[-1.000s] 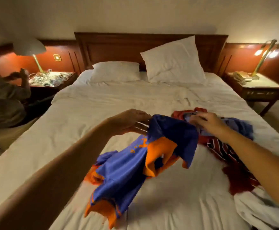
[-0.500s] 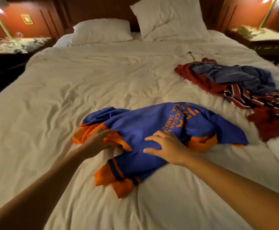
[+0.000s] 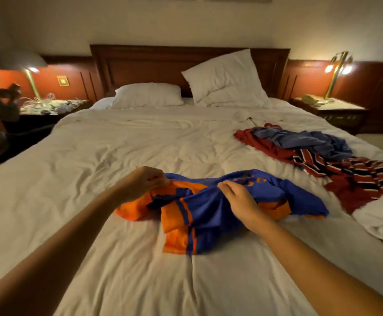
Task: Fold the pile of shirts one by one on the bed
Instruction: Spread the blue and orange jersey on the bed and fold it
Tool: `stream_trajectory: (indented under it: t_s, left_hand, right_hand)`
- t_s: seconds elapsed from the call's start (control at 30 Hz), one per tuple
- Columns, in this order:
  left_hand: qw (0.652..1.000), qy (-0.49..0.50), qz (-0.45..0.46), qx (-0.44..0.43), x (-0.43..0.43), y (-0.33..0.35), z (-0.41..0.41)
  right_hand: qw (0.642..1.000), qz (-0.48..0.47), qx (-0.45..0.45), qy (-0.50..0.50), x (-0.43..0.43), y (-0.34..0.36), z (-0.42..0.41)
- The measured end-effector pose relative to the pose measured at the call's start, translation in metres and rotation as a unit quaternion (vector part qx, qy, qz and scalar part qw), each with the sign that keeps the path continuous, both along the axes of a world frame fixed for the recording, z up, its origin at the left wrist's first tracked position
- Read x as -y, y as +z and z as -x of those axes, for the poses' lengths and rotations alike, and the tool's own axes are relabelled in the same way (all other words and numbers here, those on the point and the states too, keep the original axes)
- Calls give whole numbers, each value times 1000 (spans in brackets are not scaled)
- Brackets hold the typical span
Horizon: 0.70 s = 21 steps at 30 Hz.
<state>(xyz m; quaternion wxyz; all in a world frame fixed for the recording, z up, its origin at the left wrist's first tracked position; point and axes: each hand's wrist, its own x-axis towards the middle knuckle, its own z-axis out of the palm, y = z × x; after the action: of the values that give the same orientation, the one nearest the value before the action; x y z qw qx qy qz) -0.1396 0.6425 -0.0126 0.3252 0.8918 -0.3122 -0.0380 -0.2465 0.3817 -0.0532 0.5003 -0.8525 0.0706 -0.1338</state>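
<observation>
Both hands have left their flat rest on the shirt (image 3: pixel 211 213) and now gather it. The left hand (image 3: pixel 143 182) pinches the orange edge at its far left, and the right hand (image 3: pixel 239 199) curls its fingers into the blue cloth near the middle. The shirt lies crumpled mid-bed (image 3: pixel 117 144). The pile (image 3: pixel 299 142) sits well apart at right, with a white cloth (image 3: pixel 379 220) just beside it. Pillows (image 3: pixel 227 80) lean at the headboard (image 3: pixel 140 65).

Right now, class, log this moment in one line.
left grip: pinches blue-orange shirt | right grip: pinches it | shirt pile: unfolded, right of it
</observation>
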Motion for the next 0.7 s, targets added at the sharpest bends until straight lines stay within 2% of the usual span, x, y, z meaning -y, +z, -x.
stream_trajectory:
  t_s: [0.1, 0.17, 0.2, 0.27, 0.37, 0.43, 0.57, 0.63, 0.7]
  left_hand:
    - [998, -21, 33, 41, 20, 58, 32]
    - [995, -39, 66, 63, 36, 89, 55]
    - [993, -42, 91, 61, 43, 103, 66]
    - [989, -35, 141, 41, 55, 127, 90]
    - [986, -40, 165, -10, 74, 159, 114]
    - [981, -38, 184, -48, 81, 176, 127]
    - [975, -20, 188, -116, 79, 194, 141]
    - [972, -28, 193, -130, 71, 199, 143]
    - [971, -32, 197, -130, 62, 204, 143]
  right_hand:
    - [994, -107, -15, -6, 7, 61, 27]
    - [991, -127, 28, -12, 12, 89, 39]
    - [993, -108, 55, 2, 11, 99, 47]
    - [994, -1, 100, 36, 3, 113, 65]
    - [968, 137, 210, -20, -13, 115, 85]
    - [953, 149, 261, -46, -21, 115, 95]
    - [955, 75, 283, -42, -24, 116, 107]
    - [967, -27, 253, -25, -21, 122, 112]
    - [962, -180, 207, -6, -18, 137, 117]
